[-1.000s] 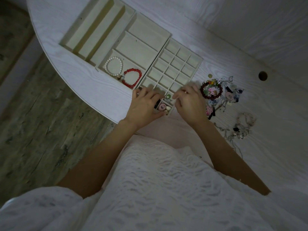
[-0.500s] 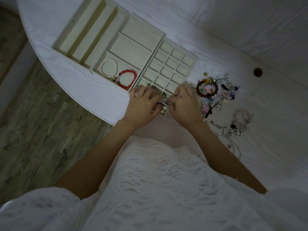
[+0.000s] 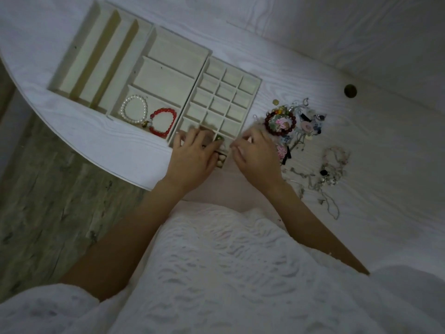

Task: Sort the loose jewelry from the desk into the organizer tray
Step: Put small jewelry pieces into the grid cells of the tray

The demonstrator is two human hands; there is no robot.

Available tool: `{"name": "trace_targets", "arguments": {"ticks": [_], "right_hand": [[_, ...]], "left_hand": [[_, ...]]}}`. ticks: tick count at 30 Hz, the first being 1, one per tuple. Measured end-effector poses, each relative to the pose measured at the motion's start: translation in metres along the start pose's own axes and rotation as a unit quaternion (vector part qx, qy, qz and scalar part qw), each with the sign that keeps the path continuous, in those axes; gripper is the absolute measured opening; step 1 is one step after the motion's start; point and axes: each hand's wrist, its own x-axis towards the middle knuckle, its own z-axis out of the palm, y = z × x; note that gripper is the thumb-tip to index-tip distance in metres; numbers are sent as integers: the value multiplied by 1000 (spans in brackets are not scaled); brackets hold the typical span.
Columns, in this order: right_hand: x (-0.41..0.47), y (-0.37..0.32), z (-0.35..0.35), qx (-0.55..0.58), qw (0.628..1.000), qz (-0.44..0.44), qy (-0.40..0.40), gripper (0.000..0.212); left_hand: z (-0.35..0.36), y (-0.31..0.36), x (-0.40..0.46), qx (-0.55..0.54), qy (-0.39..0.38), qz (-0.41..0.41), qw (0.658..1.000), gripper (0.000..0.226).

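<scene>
bracelets [image 3: 147, 116], two, lie in tray [image 3: 250, 79]; left hand [image 3: 192, 160] fingers spread, right hand [image 3: 255, 155] grip unclear.

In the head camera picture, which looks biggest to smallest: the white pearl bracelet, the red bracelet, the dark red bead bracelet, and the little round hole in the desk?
1. White pearl bracelet and red bracelet: about alike, too close to rank.
2. Dark red bead bracelet, only slightly smaller.
3. Round hole, clearly smallest.

Home: white desk [image 3: 361, 145], wood-plank floor [image 3: 48, 201]
</scene>
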Motion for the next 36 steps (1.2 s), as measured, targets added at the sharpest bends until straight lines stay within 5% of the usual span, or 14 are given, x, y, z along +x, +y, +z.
{"name": "trace_targets", "arguments": {"ticks": [5, 16, 25, 30, 36], "right_hand": [[3, 46, -13, 38, 989, 135, 41, 17], [30, 52, 6, -71, 991, 115, -22, 20], [11, 43, -24, 166, 971, 152, 83, 23], [9, 15, -32, 255, 957, 135, 19, 14], [10, -5, -13, 222, 968, 101, -56, 13]], "left_hand": [[-5, 6, -12, -20, 57, -24, 998, 24], [0, -4, -18, -52, 10, -42, 998, 56], [-1, -6, -16, -49, 21, -23, 998, 59], [-2, -7, -16, -44, 16, -22, 999, 58], [-2, -4, -16, -35, 13, -30, 999, 55]]}}
